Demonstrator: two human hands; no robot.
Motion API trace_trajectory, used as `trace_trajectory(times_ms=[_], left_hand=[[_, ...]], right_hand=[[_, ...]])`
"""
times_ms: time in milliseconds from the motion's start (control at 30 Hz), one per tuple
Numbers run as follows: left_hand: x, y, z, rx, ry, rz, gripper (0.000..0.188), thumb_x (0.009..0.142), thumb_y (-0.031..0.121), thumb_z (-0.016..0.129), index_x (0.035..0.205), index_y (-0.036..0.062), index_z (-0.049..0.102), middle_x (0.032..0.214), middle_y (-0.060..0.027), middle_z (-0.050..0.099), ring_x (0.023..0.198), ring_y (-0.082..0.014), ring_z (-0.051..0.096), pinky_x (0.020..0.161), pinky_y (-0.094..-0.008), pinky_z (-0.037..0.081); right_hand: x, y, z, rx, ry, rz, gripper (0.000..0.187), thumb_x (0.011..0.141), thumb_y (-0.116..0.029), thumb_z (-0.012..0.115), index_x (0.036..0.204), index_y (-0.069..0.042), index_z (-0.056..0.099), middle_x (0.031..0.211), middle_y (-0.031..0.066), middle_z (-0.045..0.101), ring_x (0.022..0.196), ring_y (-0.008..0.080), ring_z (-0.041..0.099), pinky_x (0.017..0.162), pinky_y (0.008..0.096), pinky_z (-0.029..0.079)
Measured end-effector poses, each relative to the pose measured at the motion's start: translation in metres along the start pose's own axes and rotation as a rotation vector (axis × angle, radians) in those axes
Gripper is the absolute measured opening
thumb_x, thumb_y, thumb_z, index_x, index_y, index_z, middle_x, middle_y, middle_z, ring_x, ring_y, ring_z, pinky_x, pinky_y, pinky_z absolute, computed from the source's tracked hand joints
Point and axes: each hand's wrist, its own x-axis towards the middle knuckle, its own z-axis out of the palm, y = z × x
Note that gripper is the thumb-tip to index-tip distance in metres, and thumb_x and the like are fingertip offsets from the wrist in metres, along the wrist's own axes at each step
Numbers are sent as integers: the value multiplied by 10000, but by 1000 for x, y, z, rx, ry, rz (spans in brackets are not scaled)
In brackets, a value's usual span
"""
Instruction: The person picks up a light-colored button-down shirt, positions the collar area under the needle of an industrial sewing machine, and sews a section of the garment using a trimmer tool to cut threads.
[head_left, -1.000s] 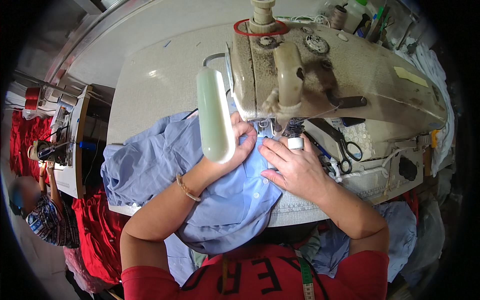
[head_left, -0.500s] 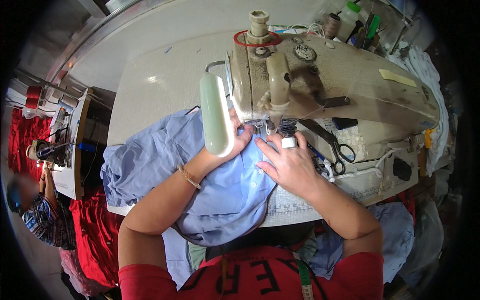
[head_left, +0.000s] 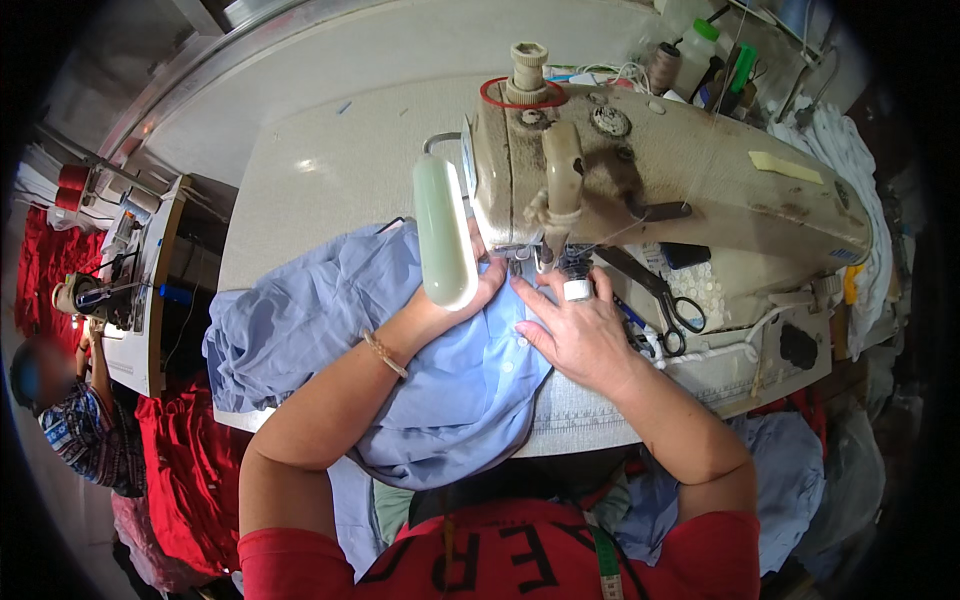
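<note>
Now both hands press flat on the blue shirt (head_left: 460, 380) under the sewing machine (head_left: 660, 170): left hand (head_left: 462, 300), right hand (head_left: 580, 335). Beige table (head_left: 330, 170); scissors (head_left: 670, 305) at three o'clock, red cloth (head_left: 190, 470) at eight.

Left forearm: coming up from the lower left, angling toward the sewing machine (head_left: 640, 170), a thin bracelet sitting at the wrist.
Left hand (head_left: 455, 305): lying palm down just in front of the sewing machine's needle end, fingers partly hidden behind its pale lamp.
Right forearm: rising from the lower right, slanting inward toward the sewing machine.
Right hand (head_left: 580, 335): resting flat with fingers spread, fingertips (head_left: 522, 287) pointing at the needle, a white band sitting on one finger.
Hands: lying close together, not touching.
</note>
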Motion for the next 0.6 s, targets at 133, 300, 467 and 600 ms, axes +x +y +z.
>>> trace_trajectory(times_ms=[133, 300, 467, 600], left_hand=[[0, 1, 0, -57, -15, -20, 336, 764, 64, 632, 1080, -20, 557, 1020, -178, 624, 959, -273, 598, 826, -346, 464], [1, 5, -2, -32, -4, 2, 322, 749, 58, 632, 1054, -22, 569, 1018, -184, 619, 962, -290, 592, 846, -353, 453], [3, 12, -4, 28, 45, 74, 295, 738, 47, 627, 1025, -7, 590, 996, -192, 610, 940, -345, 576, 836, -382, 449], [-2, 10, -11, 172, -131, -27, 305, 749, 87, 641, 1039, 5, 591, 1052, -182, 582, 990, -368, 528, 852, -412, 420]], right_hand=[[0, -1, 0, 10, 4, -3, 438, 878, -368, 529, 1234, -114, 549, 1091, 138, 540, 983, 294, 535, 963, 494, 269], [-2, -1, 1, 8, 24, -3, 435, 879, -367, 526, 1229, -109, 550, 1100, 134, 534, 989, 290, 532, 965, 496, 268], [-4, -1, 3, -14, 47, -5, 421, 874, -349, 538, 1216, -104, 556, 1074, 110, 532, 999, 271, 514, 972, 493, 266], [-5, -4, 3, -33, 90, -25, 415, 859, -341, 556, 1193, -95, 565, 1054, 102, 538, 1004, 262, 490, 970, 477, 275]])
